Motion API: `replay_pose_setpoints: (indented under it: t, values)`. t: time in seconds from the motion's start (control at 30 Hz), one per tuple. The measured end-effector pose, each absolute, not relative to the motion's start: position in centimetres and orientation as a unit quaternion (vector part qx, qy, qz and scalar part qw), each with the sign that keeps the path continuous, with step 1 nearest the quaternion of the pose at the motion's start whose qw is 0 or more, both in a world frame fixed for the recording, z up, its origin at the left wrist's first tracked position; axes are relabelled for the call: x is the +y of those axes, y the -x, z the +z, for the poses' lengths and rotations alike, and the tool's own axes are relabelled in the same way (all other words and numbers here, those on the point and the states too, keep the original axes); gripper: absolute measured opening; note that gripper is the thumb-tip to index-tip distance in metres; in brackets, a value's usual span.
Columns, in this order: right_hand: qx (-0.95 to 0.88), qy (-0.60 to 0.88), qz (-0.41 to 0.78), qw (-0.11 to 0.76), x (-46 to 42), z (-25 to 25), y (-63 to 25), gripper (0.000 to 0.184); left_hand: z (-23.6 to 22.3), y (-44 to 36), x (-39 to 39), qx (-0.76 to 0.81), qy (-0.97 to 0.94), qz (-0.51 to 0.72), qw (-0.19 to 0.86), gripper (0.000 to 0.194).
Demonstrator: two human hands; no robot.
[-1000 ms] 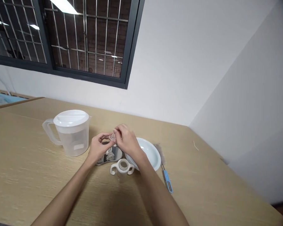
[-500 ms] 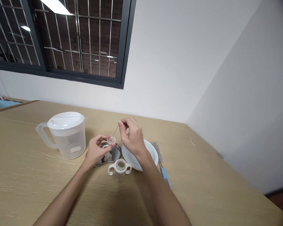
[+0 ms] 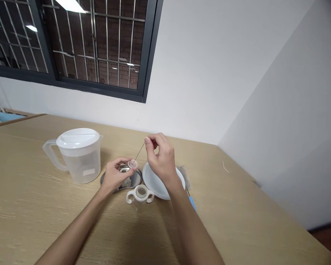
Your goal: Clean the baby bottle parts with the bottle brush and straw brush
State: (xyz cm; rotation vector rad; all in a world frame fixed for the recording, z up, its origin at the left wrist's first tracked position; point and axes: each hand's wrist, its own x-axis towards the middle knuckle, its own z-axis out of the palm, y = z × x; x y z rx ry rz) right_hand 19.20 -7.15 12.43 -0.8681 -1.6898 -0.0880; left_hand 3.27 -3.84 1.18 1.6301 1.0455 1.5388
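My left hand [image 3: 116, 173] holds a small round translucent piece with a pale rim [image 3: 132, 164] between thumb and fingers, above a metal tray [image 3: 138, 177]. In a pinch, my right hand [image 3: 162, 156] grips the upper end of a thin dark rod [image 3: 139, 150]. The rod slants down to the left, its lower end at the round piece; whether it goes inside is too small to tell. Close in front of the tray stands a clear bottle with a cream two-handled collar [image 3: 140, 194], its top uncovered. Some clear small parts [image 3: 126, 182] lie in the tray, partly hidden by my left hand.
A lidded translucent pitcher [image 3: 82, 162] stands to the left. Behind my right wrist sits a pale bowl [image 3: 156, 184], and beyond it a bottle brush with a blue handle [image 3: 192, 202]. A thin pale strip [image 3: 225, 166] lies farther right. The wall [image 3: 182, 121] borders the table's back.
My right hand has shifted slightly up and to the right with the rod, whose visible length has grown. The left hand keeps its hold on the round piece. The view has shifted a little.
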Motion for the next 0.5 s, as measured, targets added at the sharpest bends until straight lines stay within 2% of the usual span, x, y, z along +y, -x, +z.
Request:
replay_pose_setpoints:
  t: [0.5]
  values:
    - [-0.716, 0.397, -0.014, 0.574, -5.9, 11.8, -19.6, 0.016, 1.2, -3.3, -4.0, 0.412, -0.619, 0.585, 0.325, 0.037]
